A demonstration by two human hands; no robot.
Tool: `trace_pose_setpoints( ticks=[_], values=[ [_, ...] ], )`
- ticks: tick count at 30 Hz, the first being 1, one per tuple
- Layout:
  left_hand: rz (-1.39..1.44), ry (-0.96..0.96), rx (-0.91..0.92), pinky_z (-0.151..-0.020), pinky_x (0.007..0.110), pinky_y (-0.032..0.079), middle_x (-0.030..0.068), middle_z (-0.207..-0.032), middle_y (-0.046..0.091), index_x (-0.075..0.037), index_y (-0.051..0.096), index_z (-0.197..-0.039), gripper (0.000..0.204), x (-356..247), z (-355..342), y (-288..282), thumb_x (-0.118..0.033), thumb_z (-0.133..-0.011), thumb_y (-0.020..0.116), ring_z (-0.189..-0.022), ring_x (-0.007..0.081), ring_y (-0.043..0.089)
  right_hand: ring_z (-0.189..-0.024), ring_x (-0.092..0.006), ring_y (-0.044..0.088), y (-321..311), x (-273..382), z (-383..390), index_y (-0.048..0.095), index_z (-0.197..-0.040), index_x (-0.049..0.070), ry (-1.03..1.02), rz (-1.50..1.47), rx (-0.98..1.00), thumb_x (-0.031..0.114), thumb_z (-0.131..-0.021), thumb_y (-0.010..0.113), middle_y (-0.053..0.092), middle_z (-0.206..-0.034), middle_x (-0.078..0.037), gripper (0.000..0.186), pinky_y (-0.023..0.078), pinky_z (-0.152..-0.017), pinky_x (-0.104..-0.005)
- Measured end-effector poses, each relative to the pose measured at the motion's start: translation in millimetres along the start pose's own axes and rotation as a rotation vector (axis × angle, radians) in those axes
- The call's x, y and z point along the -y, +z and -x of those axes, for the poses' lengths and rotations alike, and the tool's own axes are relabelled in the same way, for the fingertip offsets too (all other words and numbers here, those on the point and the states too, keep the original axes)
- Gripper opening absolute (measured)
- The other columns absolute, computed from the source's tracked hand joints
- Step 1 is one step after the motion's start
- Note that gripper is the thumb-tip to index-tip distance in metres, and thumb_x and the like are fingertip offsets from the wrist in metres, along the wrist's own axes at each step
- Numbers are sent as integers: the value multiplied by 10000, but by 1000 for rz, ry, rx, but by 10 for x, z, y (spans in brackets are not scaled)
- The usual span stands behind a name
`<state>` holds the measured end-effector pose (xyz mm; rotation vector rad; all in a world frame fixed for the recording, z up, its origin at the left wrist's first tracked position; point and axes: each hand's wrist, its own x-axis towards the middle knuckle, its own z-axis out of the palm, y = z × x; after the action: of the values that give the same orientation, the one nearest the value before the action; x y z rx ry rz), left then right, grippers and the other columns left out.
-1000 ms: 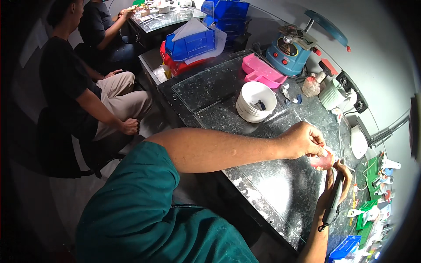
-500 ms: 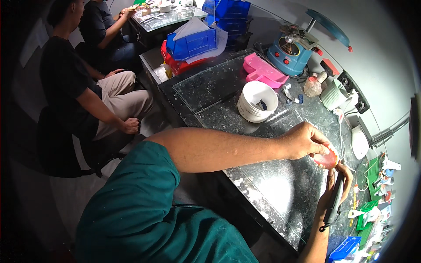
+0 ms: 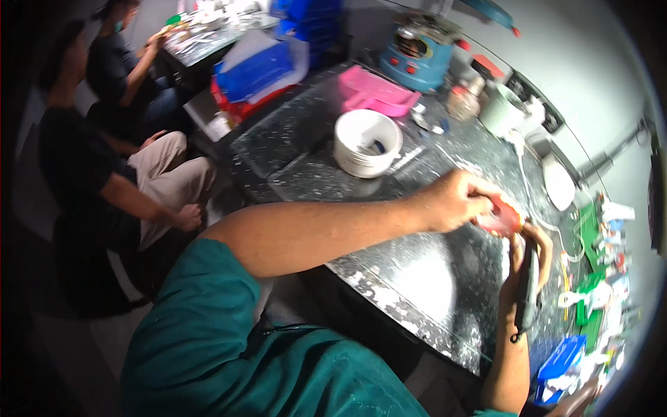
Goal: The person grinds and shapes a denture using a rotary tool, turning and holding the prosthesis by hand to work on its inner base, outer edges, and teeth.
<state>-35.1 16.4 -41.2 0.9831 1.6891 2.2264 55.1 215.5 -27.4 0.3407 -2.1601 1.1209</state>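
My left hand (image 3: 458, 201) pinches a curved pink dental plate (image 3: 500, 217) with small pale-yellow pieces along its rim, held above the dark speckled worktop (image 3: 292, 160). My right hand (image 3: 524, 260) is wrapped round a dark pen-like handpiece (image 3: 529, 285) with a corded lower end, its upper end at the plate's right edge. The tip and fine detail there are blurred or hidden by my fingers. Behind my hands stands a white tub (image 3: 367, 142) with small dark items inside.
Beyond are a pink tray (image 3: 375, 94), a blue machine (image 3: 413, 59), stacked bins (image 3: 250, 73) and a power strip (image 3: 549, 115). Green racks (image 3: 590, 299) line the right. Two seated people (image 3: 76, 167) (image 3: 118, 76) are at left; what seems another person's hand (image 3: 583, 399) shows lower right.
The view has shifted and blurred, with surroundings now higher and further left. My hands and the plate sit higher in the picture, still together. A hand has appeared at the lower right.
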Motion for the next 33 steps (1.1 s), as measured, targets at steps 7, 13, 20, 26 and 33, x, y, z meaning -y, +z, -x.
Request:
trace_pose_setpoints(
  ticks=[7,13,20,26,33],
  values=[
    [-29,0,-10,-665,196,479,54,-999,698,33,649,-1193,288,-112,35,-9,-99,-937,636,-781,50,599,-1003,-209,643,55,-15,-51,632,-1085,33,-84,-40,5,2,-827,744,662,-1065,-116,284,489,-937,-343],
    [-93,44,-81,-807,240,529,68,-963,719,24,715,-1039,222,-226,76,97,-146,-897,721,-876,98,649,-915,-213,685,39,-16,-101,619,-1072,30,-296,-12,-16,-29,-770,777,687,-999,-93,346,474,-1030,-447],
    [-74,186,32,-932,307,526,147,-1138,672,2,708,-1070,192,-265,135,37,1,-884,661,-1054,202,644,-911,-212,698,24,-45,-83,575,-1105,31,-357,-118,-62,-56,-762,774,685,-994,-85,406,481,-1018,-435],
    [9,121,69,-946,317,517,162,-1182,648,29,665,-1134,279,-297,125,26,-4,-857,675,-1084,208,629,-950,-215,687,-9,-13,-97,498,-1149,29,-395,-41,-13,-106,-808,717,665,-1033,-147,427,541,-812,-301],
    [-124,131,94,-1003,326,441,127,-1177,623,34,616,-1185,391,-361,105,81,2,-802,690,-1098,183,597,-905,-211,680,12,-53,-116,579,-1111,49,-364,-132,-113,-47,-771,769,692,-999,-93,401,519,-827,-324]
  ],
)
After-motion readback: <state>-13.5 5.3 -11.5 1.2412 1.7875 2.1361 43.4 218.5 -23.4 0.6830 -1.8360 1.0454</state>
